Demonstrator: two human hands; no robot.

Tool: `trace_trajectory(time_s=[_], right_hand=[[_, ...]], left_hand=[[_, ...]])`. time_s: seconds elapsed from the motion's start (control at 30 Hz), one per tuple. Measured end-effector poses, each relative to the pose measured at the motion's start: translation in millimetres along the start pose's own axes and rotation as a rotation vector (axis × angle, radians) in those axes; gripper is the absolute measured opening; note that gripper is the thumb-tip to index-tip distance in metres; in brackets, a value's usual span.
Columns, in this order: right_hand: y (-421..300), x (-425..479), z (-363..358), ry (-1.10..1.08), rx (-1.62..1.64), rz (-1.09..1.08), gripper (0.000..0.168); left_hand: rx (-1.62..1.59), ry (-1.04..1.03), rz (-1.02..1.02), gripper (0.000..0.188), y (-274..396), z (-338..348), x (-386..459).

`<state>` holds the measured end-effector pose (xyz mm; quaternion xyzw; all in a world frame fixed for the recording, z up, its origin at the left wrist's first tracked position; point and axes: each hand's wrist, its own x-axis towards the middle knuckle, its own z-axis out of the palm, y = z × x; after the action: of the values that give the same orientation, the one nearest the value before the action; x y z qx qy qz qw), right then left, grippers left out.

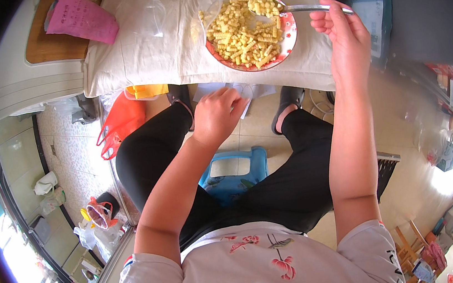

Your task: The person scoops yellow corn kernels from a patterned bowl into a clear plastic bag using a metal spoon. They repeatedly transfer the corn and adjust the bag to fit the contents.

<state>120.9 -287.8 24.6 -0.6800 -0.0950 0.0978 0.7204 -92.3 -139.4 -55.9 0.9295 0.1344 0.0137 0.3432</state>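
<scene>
My right hand (pixel 344 36) grips the handle of a metal spoon (pixel 305 7). The spoon's bowl is heaped with yellow corn kernels and held over the plate. Below it, a round plate (pixel 290 35) with a red floral rim carries a pile of corn kernels (pixel 239 35), several still joined in rows. A clear plastic bag (pixel 201 27) overlaps the plate's left edge, with a few yellow pieces showing through it. My left hand (pixel 219 111) is in front of the table edge, above my lap, its fingers curled. Whether anything small is inside it is hidden.
A pale cloth (pixel 150 62) covers the table. On it lies another clear plastic bag (pixel 151 18); a pink pouch (pixel 80 19) bearing writing is at the far left. A teal-edged packet (pixel 372 24) lies right of my hand. Below are a red plastic bag (pixel 123 119) and a blue stool (pixel 235 178).
</scene>
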Motion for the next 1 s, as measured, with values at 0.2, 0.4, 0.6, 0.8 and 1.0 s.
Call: trace_trajectory(time_s=[0.2, 0.4, 0.6, 0.8, 1.0], right_hand=[[-1.1, 1.6, -1.6, 0.007, 0.004, -0.009, 0.030], [-4.4, 1.3, -7.4, 0.048, -0.052, 0.009, 0.029], [-4.4, 0.0, -15.2, 0.060, -0.075, 0.042, 0.024], [-0.9, -2.5, -25.8, 0.036, -0.071, 0.041, 0.029], [-3.5, -2.3, -28.1, 0.042, -0.047, 0.034, 0.029]], left_hand=[[0.293, 0.267, 0.482, 0.009, 33.3, -39.6, 69.5], [0.734, 0.205, 0.621, 0.002, 49.2, -108.3, 175.2], [0.872, -0.281, 0.673, 0.010, 19.9, -82.6, 228.7], [0.908, -0.382, 0.774, 0.006, 3.9, -46.1, 248.6], [0.869, -0.374, 0.925, 0.007, -18.9, -37.6, 257.0]])
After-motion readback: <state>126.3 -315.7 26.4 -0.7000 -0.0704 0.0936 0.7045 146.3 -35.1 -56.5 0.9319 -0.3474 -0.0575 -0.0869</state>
